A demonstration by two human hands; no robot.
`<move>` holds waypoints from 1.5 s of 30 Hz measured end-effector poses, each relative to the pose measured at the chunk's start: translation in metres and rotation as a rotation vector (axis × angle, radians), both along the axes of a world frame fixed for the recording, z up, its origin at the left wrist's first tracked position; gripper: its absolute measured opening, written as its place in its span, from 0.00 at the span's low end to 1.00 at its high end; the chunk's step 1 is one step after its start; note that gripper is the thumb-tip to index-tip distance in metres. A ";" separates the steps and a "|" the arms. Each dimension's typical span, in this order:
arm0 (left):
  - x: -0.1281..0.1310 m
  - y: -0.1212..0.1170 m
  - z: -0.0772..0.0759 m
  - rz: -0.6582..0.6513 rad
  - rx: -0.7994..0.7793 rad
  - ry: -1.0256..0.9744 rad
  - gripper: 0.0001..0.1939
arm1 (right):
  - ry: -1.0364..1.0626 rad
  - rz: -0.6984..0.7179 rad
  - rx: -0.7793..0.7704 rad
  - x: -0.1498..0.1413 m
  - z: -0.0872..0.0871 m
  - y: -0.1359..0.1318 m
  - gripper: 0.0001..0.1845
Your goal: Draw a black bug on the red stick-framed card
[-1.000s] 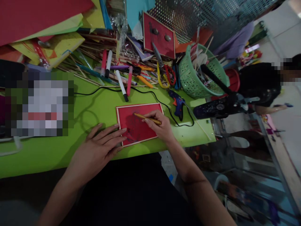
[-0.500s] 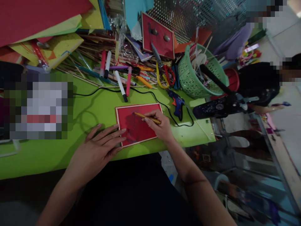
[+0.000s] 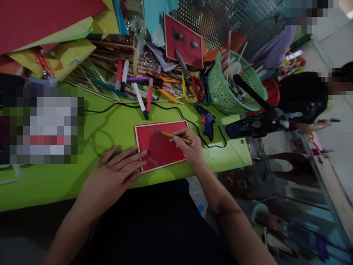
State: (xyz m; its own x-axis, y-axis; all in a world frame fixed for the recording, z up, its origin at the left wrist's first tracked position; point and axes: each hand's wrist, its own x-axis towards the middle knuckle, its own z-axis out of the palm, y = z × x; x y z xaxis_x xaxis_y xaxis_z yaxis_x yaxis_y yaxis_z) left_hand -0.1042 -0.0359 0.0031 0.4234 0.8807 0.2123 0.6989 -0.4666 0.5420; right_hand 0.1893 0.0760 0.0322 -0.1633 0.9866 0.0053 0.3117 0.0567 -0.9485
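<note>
A red card with a pale wooden-stick frame [image 3: 172,147] lies flat on the green table [image 3: 116,127]. Dark drawn lines spread over its left half. My left hand [image 3: 117,169] rests open, its fingers spread and their tips on the card's left edge. Between the thumb and fingers of my right hand [image 3: 191,145] is a gold-coloured pen [image 3: 176,137]. Its tip is at the dark lines near the card's upper middle. The heel of this hand covers the card's right edge.
Behind the card lie several markers [image 3: 140,101], scissors [image 3: 189,82] and thin sticks. A blue glue gun [image 3: 206,121] with a black cord sits to the right, near a green basket [image 3: 226,95]. A second framed red card [image 3: 183,40] leans at the back. Another person [image 3: 303,95] is at far right.
My right hand has shifted the pen slightly to the right, and its tip has moved off to the right along the drawing. My left hand stays put on the card's edge.
</note>
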 end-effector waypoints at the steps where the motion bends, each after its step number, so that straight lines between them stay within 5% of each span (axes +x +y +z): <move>1: 0.000 0.000 0.000 -0.001 -0.001 -0.002 0.24 | -0.001 -0.001 0.000 0.000 0.000 0.000 0.09; 20: 0.000 -0.001 0.001 0.000 -0.014 -0.001 0.25 | -0.039 0.116 -0.014 0.000 -0.001 0.000 0.15; 45: -0.002 0.001 0.006 -0.003 -0.040 -0.042 0.23 | 0.199 -0.003 -0.086 -0.002 0.005 0.007 0.18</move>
